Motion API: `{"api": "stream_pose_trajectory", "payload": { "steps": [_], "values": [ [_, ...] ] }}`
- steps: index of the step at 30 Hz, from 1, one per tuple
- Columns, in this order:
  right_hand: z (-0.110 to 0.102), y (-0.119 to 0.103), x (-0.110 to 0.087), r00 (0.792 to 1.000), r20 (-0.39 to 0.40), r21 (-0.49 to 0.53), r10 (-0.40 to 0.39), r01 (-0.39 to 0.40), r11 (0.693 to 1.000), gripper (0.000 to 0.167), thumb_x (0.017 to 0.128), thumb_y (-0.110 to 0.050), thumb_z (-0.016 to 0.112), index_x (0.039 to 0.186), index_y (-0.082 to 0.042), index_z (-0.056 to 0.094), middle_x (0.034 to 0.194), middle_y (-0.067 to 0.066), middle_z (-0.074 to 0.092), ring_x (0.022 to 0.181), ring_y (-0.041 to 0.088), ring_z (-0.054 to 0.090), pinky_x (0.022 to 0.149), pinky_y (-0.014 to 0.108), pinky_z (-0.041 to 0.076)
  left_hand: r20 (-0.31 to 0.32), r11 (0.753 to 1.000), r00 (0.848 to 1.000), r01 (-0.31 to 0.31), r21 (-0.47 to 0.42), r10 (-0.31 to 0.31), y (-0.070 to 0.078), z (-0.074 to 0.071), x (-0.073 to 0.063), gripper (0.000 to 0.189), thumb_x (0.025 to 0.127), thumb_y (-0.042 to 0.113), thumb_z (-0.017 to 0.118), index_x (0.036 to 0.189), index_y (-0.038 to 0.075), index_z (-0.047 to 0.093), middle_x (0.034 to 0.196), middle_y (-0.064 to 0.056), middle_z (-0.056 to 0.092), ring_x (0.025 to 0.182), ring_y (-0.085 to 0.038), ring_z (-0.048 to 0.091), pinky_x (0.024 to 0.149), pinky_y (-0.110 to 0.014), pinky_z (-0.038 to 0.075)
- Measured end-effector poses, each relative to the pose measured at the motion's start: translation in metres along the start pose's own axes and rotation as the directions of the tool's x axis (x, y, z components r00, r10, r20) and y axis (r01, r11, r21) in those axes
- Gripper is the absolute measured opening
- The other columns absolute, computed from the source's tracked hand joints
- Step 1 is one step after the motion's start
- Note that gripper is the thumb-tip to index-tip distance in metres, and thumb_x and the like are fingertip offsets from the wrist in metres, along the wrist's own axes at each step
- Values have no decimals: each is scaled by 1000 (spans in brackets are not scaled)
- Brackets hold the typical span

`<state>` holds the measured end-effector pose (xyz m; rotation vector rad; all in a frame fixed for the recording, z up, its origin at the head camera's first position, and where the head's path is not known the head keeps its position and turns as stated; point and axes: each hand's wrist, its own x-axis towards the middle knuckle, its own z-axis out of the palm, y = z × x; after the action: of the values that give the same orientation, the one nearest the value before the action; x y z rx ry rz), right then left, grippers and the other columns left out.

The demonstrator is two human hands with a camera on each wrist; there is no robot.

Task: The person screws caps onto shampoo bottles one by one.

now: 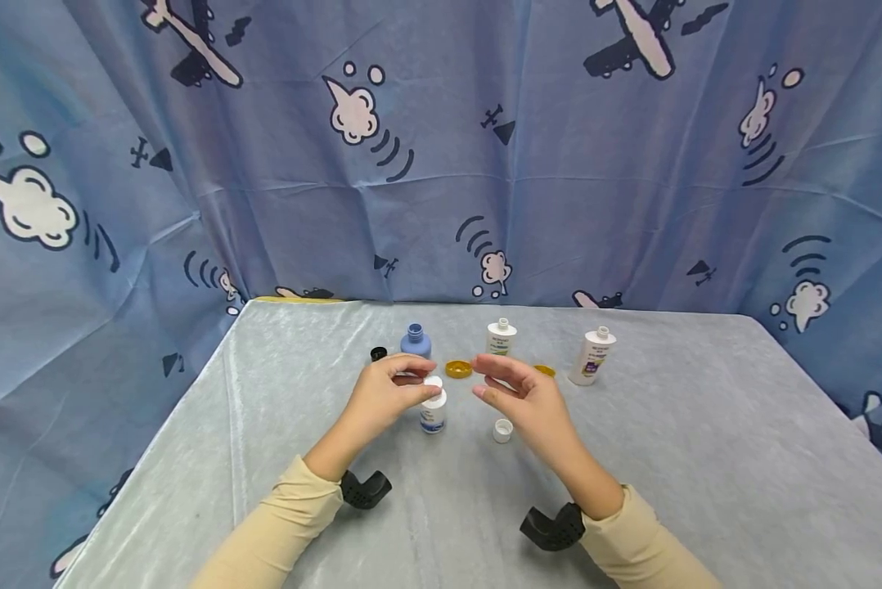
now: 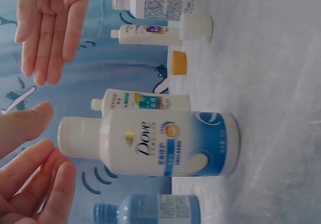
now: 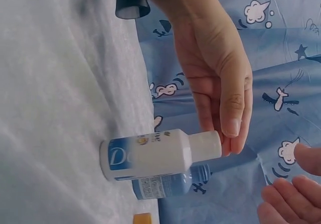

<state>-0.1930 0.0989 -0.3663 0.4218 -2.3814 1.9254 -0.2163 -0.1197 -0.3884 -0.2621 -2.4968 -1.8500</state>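
A capped white-and-blue Dove bottle stands upright on the table, its label readable in the left wrist view. My left hand is at its white cap, thumb and fingers spread a little apart around the cap's top. In the right wrist view the left fingertips overlap the cap's edge. My right hand hovers to the right of the bottle, fingers extended and holding nothing. Below it on the table lies a loose white cap.
Uncapped bottles stand behind: a blue one, a white one and another white one at right. A further white bottle shows in the left wrist view. A black cap and yellow caps lie among them.
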Motion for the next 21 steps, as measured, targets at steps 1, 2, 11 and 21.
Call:
{"api": "stream_pose_trajectory", "payload": {
  "steps": [1, 2, 11, 21],
  "values": [
    [-1, -1, 0, 1000, -3, 5, 2, -2, 1000, 40, 87, -3, 74, 126, 2, 64, 128, 19, 66, 117, 10, 64, 101, 26, 51, -5, 1000, 1000, -11, 5, 11, 2, 0, 0, 31, 79, 11, 84, 108, 8, 76, 117, -8, 72, 110, -29, 69, 92, -33, 58],
    [-2, -2, 0, 1000, -4, 8, 3, -3, 1000, 40, 87, -3, 74, 126, 2, 64, 128, 19, 66, 116, 9, 64, 101, 25, 51, -9, 1000, 1000, -22, 14, 22, 4, 0, -1, 31, 79, 11, 84, 109, 8, 75, 117, -9, 72, 111, -30, 68, 93, -35, 58],
    [-23, -9, -2, 999, -11, -109, 43, -44, 993, 42, 89, -13, 75, 128, -5, 64, 132, 13, 66, 131, 23, 57, 114, 36, 40, 40, 997, 997, -63, 42, 61, 21, 8, 0, 34, 81, 11, 82, 114, 12, 74, 120, -5, 71, 112, -28, 69, 93, -33, 58],
    [-59, -4, -9, 996, 3, -200, 89, -86, 976, 52, 87, -22, 78, 133, -7, 61, 140, 11, 61, 137, 27, 51, 118, 43, 36, 132, 991, 983, -130, 25, 126, 30, 43, -1, 36, 81, 9, 82, 116, 4, 72, 120, -16, 71, 109, -33, 70, 92, -35, 58]
  ]
}}
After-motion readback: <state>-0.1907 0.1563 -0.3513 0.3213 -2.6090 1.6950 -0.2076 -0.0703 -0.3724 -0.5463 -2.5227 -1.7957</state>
